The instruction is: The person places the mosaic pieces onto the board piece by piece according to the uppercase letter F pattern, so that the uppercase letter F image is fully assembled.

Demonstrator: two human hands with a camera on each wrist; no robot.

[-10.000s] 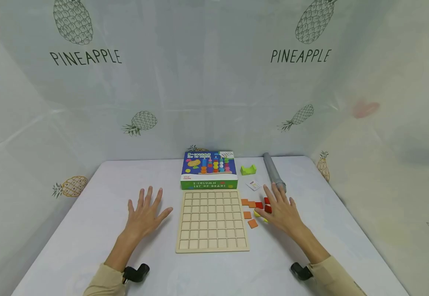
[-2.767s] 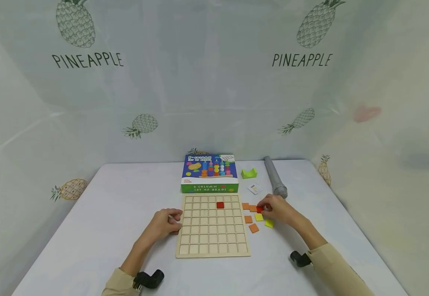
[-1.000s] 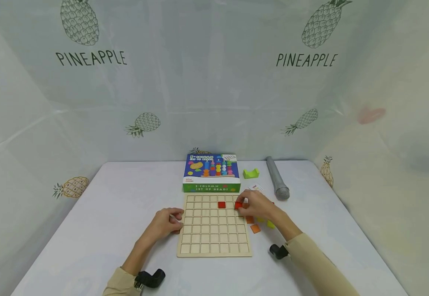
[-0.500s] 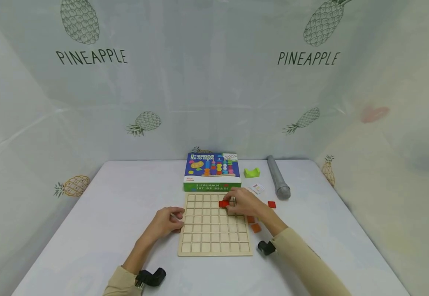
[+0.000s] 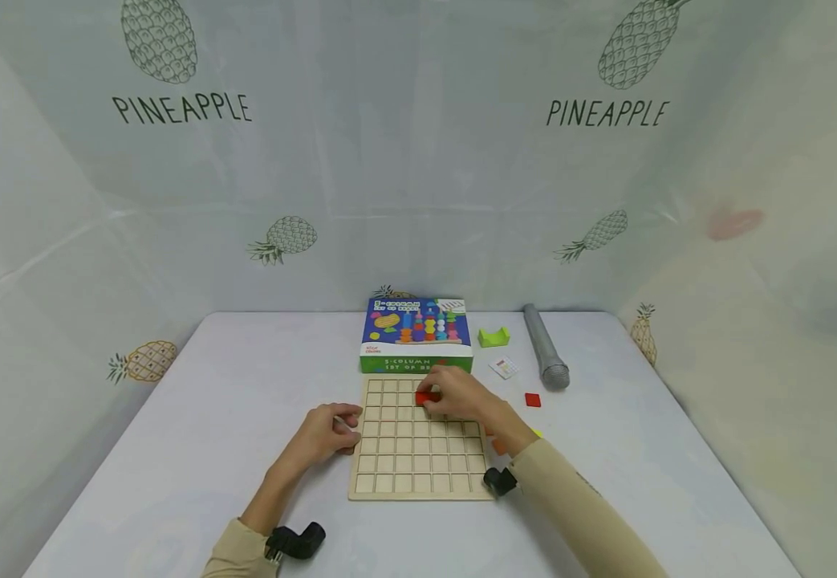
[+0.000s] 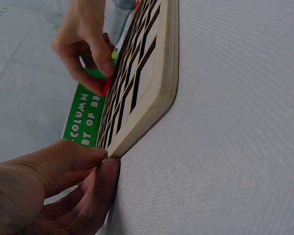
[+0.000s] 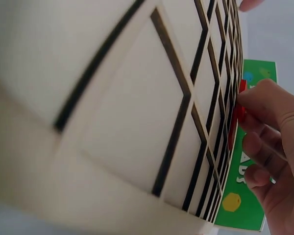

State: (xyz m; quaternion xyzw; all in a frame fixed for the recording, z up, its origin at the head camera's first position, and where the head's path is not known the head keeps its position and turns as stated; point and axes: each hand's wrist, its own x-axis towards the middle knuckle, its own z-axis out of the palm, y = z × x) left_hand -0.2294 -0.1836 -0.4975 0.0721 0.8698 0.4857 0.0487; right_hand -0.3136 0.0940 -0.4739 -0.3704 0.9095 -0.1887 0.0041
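The fingers of your right hand [image 5: 459, 395] are clamped on a red tile [image 5: 421, 399] over the far part of the wooden grid board [image 5: 418, 497]; pinching so small and flat a piece presumably lets you control its angle. More red shows by that pinch in the right wrist view, too covered to sort out. The bent fingers of your left hand [image 5: 322, 434] touch the board's left edge, probably to stop it sliding; you can't tell whether they pinch it or only press.

Just behind the board's far edge sits a bead-set box [image 5: 416, 364], limiting your reach that way. Your black wrist camera [image 5: 499, 482] hangs by the board's near right corner. Right of the board are a loose red tile [image 5: 533, 400] and an orange tile [image 5: 500, 447], the latter partly behind your forearm; farther back lies a grey microphone [image 5: 546, 349]. The tabletop [image 5: 389, 546] gives you more room along the board's near side.
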